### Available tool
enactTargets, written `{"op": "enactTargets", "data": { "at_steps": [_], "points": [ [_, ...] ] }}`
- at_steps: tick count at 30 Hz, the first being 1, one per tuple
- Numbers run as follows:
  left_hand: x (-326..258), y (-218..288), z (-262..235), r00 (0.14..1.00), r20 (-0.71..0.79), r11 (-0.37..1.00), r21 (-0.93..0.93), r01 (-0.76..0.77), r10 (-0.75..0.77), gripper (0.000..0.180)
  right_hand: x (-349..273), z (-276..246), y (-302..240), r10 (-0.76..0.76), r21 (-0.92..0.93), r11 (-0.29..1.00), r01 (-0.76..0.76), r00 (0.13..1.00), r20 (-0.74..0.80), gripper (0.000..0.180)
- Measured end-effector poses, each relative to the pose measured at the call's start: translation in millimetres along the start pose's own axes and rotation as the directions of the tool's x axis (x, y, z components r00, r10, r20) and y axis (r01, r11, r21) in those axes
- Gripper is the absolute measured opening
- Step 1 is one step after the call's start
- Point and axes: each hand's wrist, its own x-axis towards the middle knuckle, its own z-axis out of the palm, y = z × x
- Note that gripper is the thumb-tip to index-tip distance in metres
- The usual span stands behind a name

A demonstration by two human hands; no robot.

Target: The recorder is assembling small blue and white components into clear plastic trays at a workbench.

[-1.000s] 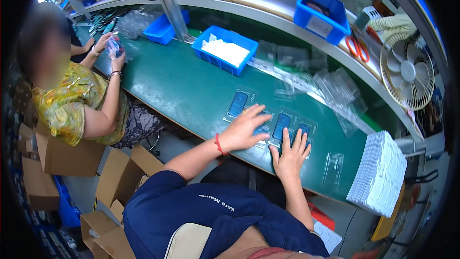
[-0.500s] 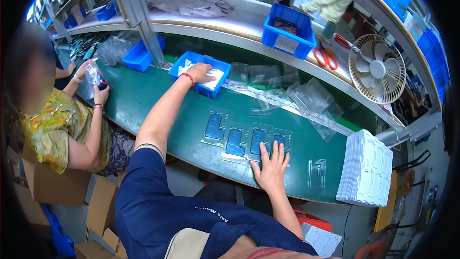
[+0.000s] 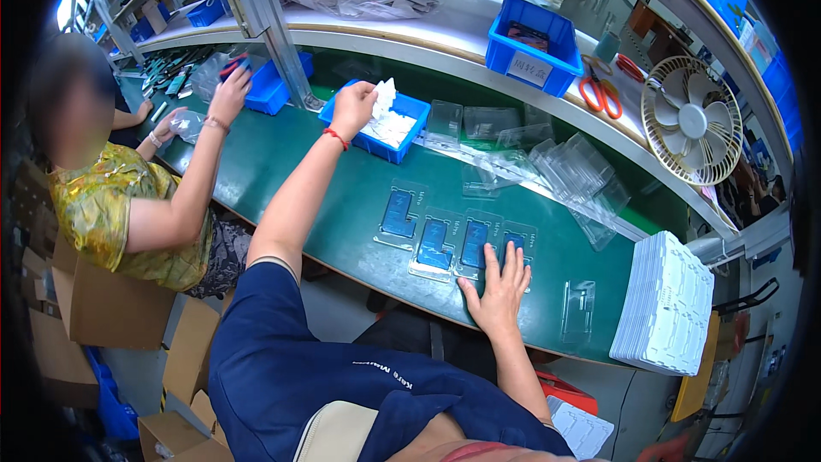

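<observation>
My left hand (image 3: 353, 109) reaches out over a blue bin (image 3: 377, 127) of small white packets and grips a bunch of the white packets (image 3: 383, 96). My right hand (image 3: 499, 287) lies flat, fingers spread, on the green bench (image 3: 299, 171), resting on a row of clear plastic trays that hold blue parts (image 3: 451, 242). A red string is tied round my left wrist.
Loose clear trays (image 3: 560, 173) lie behind the row. A stack of white trays (image 3: 667, 304) stands at the right edge, with a small fan (image 3: 691, 120), red scissors (image 3: 598, 90) and another blue bin (image 3: 532, 47) on the shelf. A person in a yellow top (image 3: 111, 205) works on the left; cardboard boxes (image 3: 120, 308) sit below.
My left hand moved from the trays out to the blue bin and has lifted white packets. My right hand stayed flat on the trays.
</observation>
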Motion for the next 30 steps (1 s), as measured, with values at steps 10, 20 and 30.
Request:
{"op": "enactTargets", "data": {
  "at_steps": [10, 20, 30],
  "points": [
    [-153.9, 68.3, 5.3, 0.844, 0.494, 0.507, -0.684, 0.525, -0.208, 0.019, 110.2, 25.4, -33.7, 0.137, 0.856, 0.509, -0.096, 0.990, 0.030, 0.035],
    [-214.7, 76.9, 9.1, 0.765, 0.564, 0.181, -0.755, 0.630, -0.310, 0.020, 118.0, 57.0, -69.5, 0.102, 0.855, 0.447, -0.263, 0.965, 0.243, 0.009],
    [-228.6, 52.4, -21.5, 0.771, 0.466, 0.309, -0.727, 0.614, -0.434, 0.025, 119.0, 61.7, -74.8, -0.381, 0.139, 0.884, 0.446, 0.860, -0.338, 0.006]
  ]
}}
